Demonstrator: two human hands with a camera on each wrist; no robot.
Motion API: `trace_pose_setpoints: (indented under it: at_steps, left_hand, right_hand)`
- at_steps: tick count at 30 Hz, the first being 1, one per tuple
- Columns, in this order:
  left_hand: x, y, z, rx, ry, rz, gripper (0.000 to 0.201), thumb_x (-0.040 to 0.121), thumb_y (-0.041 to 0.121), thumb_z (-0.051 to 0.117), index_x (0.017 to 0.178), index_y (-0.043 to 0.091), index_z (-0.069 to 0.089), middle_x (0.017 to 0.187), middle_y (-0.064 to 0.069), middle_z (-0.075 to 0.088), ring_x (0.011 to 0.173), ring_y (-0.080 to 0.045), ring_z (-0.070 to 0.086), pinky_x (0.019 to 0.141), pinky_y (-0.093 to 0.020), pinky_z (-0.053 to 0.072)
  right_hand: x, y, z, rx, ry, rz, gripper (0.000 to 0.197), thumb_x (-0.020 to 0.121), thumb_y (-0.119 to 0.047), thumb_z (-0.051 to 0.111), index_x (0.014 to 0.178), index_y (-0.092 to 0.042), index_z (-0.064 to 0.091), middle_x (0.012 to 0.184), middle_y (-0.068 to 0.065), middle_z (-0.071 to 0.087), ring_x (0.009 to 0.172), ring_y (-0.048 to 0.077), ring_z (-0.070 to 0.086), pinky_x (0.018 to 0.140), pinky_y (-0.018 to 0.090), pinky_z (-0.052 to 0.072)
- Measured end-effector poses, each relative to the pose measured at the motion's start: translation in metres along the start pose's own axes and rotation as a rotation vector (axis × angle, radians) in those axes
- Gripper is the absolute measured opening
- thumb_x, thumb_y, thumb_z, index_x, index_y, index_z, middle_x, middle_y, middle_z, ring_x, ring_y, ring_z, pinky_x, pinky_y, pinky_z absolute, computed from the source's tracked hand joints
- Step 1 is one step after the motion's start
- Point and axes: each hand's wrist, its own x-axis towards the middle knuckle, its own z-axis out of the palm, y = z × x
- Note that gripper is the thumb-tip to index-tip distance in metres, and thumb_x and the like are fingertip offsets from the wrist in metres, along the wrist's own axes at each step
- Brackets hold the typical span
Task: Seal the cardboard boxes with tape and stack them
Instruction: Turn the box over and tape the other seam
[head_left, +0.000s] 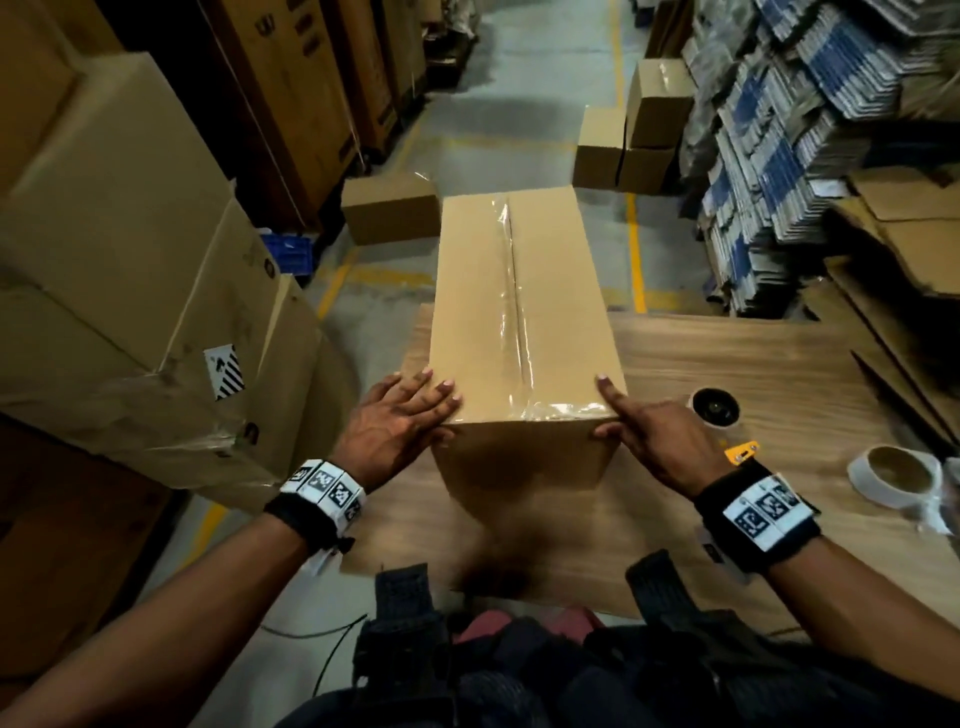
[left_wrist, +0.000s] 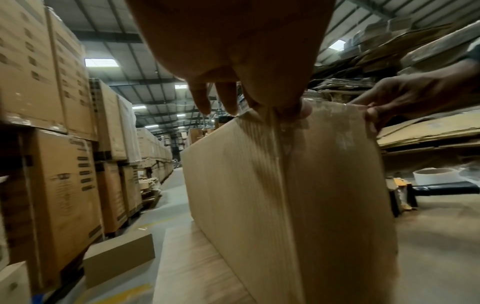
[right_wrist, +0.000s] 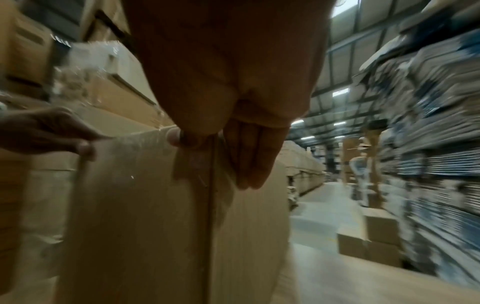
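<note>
A long brown cardboard box (head_left: 488, 312) lies on the wooden table (head_left: 727, 358), its top seam covered by clear tape (head_left: 514, 312) that folds over the near edge. My left hand (head_left: 415, 410) is at the near left corner, straight fingers flat on top and thumb against the near face. My right hand (head_left: 634, 421) is at the near right corner, index finger along the top edge, thumb on the near face, other fingers straight down the side. The left wrist view shows the box (left_wrist: 311, 195) under my left hand (left_wrist: 233, 61). The right wrist view is blurred, with the box (right_wrist: 155, 216) below my right hand (right_wrist: 233, 92).
Two tape rolls (head_left: 716, 408) (head_left: 896, 475) and a yellow cutter (head_left: 742, 451) lie on the table to the right. Small sealed boxes (head_left: 389, 208) (head_left: 631, 140) stand on the floor beyond. Large cartons (head_left: 119, 260) crowd the left; flattened cardboard (head_left: 904, 249) and stacked flat packs (head_left: 779, 130) fill the right.
</note>
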Motion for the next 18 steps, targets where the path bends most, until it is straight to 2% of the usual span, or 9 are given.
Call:
trace_pose_setpoints:
  at_steps: [2,4,6,8,10,11,13,15,18]
  left_hand:
    - [-0.013,-0.013,-0.006,0.001,-0.001,-0.035,0.053,0.108,0.053,0.032,0.149,0.029,0.055,0.155,0.005,0.053,0.148,-0.026,0.044,0.117,-0.045,0.034]
    - [-0.031,-0.029,-0.02,0.051,-0.001,-0.103,0.047,0.106,0.044,0.041,0.145,0.029,0.06,0.151,0.005,0.057,0.147,-0.028,0.046,0.115,-0.047,0.034]
    - [-0.045,-0.04,-0.041,0.125,-0.03,-0.222,0.042,0.096,0.025,0.062,0.137,0.025,0.068,0.143,0.001,0.065,0.142,-0.032,0.052,0.113,-0.051,0.036]
    - [-0.052,-0.039,-0.062,0.13,-0.102,-0.38,0.049,0.082,0.013,0.076,0.13,0.023,0.072,0.13,-0.005,0.073,0.127,-0.033,0.064,0.107,-0.052,0.047]
    - [-0.051,-0.025,-0.081,0.032,-0.037,-0.487,0.043,0.081,0.02,0.075,0.124,0.021,0.075,0.111,-0.007,0.078,0.096,-0.03,0.075,0.085,-0.043,0.06]
    - [-0.047,-0.014,-0.087,-0.017,0.049,-0.511,0.037,0.084,0.027,0.069,0.119,0.02,0.078,0.1,-0.006,0.08,0.083,-0.029,0.076,0.073,-0.037,0.061]
    - [-0.032,0.019,-0.088,-0.075,0.196,-0.56,0.029,0.088,0.033,0.06,0.106,0.023,0.08,0.083,0.001,0.075,0.072,-0.025,0.071,0.061,-0.03,0.054]
    - [-0.009,0.059,-0.076,-0.12,0.237,-0.624,0.01,0.091,0.036,0.066,0.092,0.027,0.07,0.075,0.006,0.063,0.071,-0.021,0.062,0.058,-0.028,0.044]
    - [0.029,0.114,-0.051,-0.227,0.251,-0.65,0.026,0.089,0.04,0.071,0.092,0.029,0.048,0.082,0.006,0.056,0.076,-0.018,0.053,0.061,-0.032,0.045]
  right_hand:
    - [-0.001,-0.017,-0.001,-0.061,-0.012,-0.07,0.07,0.1,-0.049,0.058,0.16,-0.043,0.024,0.108,-0.006,0.078,0.096,0.028,0.072,0.072,0.035,0.049]
    - [-0.001,-0.042,0.004,-0.078,-0.088,-0.173,0.069,0.102,-0.048,0.056,0.161,-0.041,0.022,0.11,-0.001,0.078,0.093,0.027,0.071,0.073,0.035,0.051]
    - [0.001,-0.072,0.014,0.073,-0.205,-0.298,0.067,0.102,-0.025,0.061,0.158,-0.045,0.031,0.121,-0.011,0.074,0.1,0.013,0.071,0.084,0.035,0.057]
    - [0.004,-0.095,0.027,0.228,-0.278,-0.436,0.075,0.09,-0.005,0.069,0.147,-0.05,0.048,0.135,-0.022,0.065,0.113,-0.001,0.065,0.095,0.021,0.054]
    - [0.013,-0.113,0.025,0.308,-0.258,-0.51,0.065,0.089,-0.01,0.069,0.14,-0.048,0.058,0.141,-0.025,0.06,0.121,-0.005,0.06,0.094,0.011,0.048]
    - [0.02,-0.116,0.019,0.397,-0.22,-0.505,0.052,0.091,-0.016,0.066,0.135,-0.044,0.065,0.138,-0.023,0.063,0.119,-0.005,0.062,0.093,0.013,0.051]
    - [0.04,-0.109,0.001,0.577,-0.072,-0.395,0.034,0.093,-0.025,0.063,0.124,-0.035,0.073,0.126,-0.017,0.071,0.111,-0.002,0.067,0.092,0.023,0.056]
    - [0.07,-0.078,-0.011,0.569,0.095,-0.221,0.028,0.093,-0.027,0.07,0.119,-0.036,0.074,0.118,-0.017,0.073,0.106,0.001,0.069,0.093,0.034,0.058]
    - [0.123,-0.019,-0.028,0.37,0.194,0.006,0.03,0.093,-0.032,0.073,0.123,-0.039,0.069,0.125,-0.002,0.071,0.112,0.02,0.069,0.099,0.037,0.054]
